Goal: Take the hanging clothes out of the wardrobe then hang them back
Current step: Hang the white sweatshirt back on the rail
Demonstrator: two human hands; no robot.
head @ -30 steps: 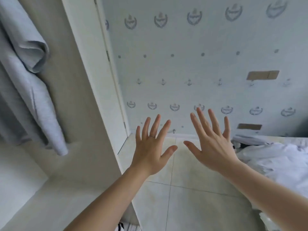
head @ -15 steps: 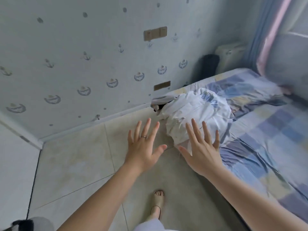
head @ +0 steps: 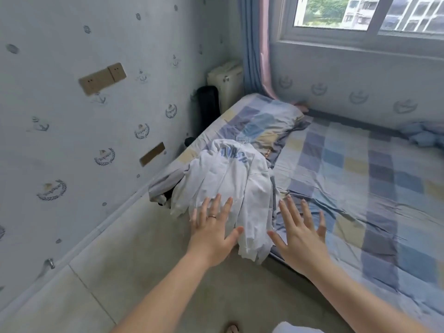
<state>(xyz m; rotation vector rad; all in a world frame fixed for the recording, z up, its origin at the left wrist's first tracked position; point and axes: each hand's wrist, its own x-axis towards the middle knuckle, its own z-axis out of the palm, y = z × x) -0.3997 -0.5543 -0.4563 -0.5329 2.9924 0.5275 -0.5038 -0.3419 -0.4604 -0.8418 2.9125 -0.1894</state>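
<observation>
Nearest the camera, both forearms reached forward over the floor. The left hand, a ring on one finger, had its fingers straight and spread, and it held nothing. The right hand was the same, splayed and empty. Between and just beyond them lay the clothes, a heap of pale garments with blue lettering on top, piled on the near corner of the bed with loose ends drooping over the edge toward the floor. The left fingertips overlapped the heap in view, but whether they touched it could not be told. The right hand hovered just beside it, over the checked sheet. The cloth looked soft, light and limp, so it would likely sag and slide apart if lifted by one layer. Something dark showed under the heap's left side, perhaps hangers, though it was too hidden to say. The safest hold seemed to be scooping the whole bundle from below with both hands, or finding the hanger hooks first. Farther back lay a pillow, then a curtain and the window.
</observation>
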